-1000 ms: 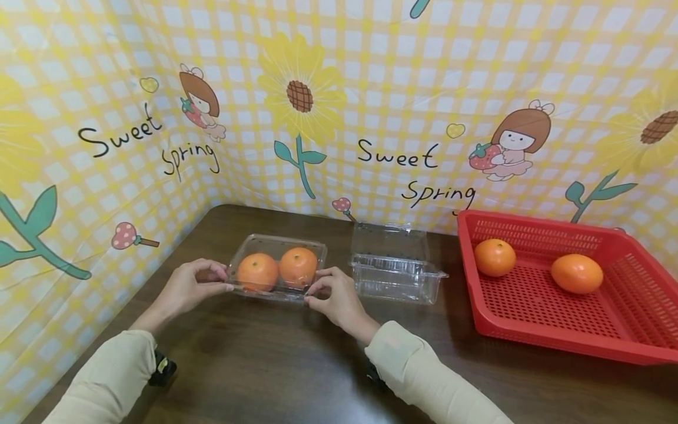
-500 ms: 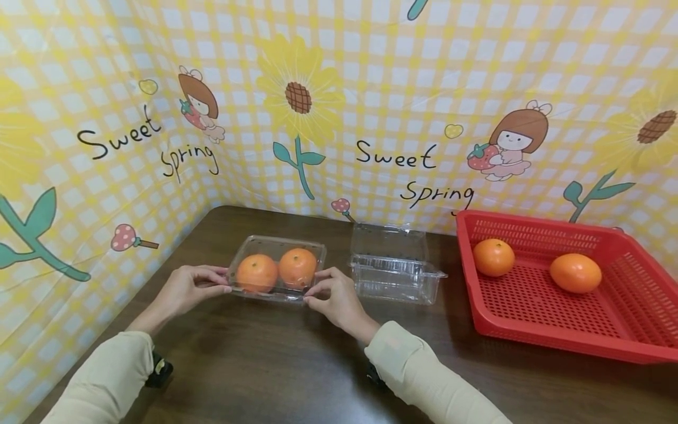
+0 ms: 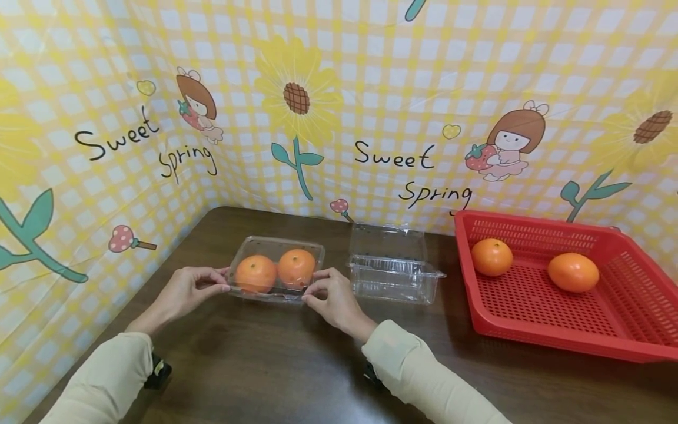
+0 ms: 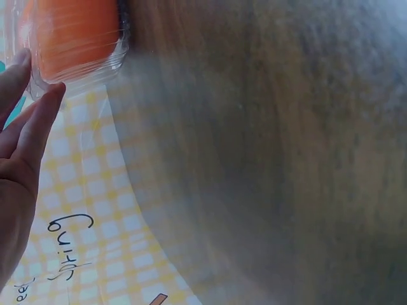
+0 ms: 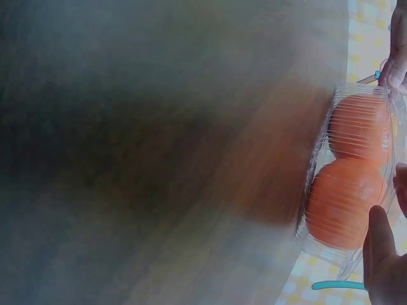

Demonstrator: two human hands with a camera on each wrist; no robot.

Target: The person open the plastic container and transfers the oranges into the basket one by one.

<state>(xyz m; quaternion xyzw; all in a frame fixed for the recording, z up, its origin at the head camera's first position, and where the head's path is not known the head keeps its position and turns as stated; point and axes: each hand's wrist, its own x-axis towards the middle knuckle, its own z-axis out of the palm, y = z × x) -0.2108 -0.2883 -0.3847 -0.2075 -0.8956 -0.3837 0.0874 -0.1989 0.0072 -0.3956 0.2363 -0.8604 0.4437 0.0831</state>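
Observation:
In the head view, a clear plastic clamshell box point(image 3: 283, 241) sits on the table with its lid down over two oranges point(image 3: 256, 274), lying side by side. My left hand point(image 3: 182, 294) pinches the box's left edge between thumb and fingers. At the front right corner, the thumb and fingers of my right hand point(image 3: 336, 297) pinch the rim. The left wrist view shows one end of the box point(image 4: 95, 77) between fingertips and thumb. Both oranges point(image 5: 346, 203) show through the ribbed wall in the right wrist view. Whether the lid is latched I cannot tell.
A second clear clamshell box point(image 3: 394, 285) stands right of the first with its lid raised. Farther right, a red plastic basket point(image 3: 477, 312) contains two more oranges point(image 3: 574, 272). A yellow checked cloth point(image 3: 381, 88) hangs behind the brown table point(image 3: 265, 365).
The hands keep their hold on the box's edges. The left hand's fingers have come down slightly and straightened along the left edge. The whole scene shifts a little left with the head camera.

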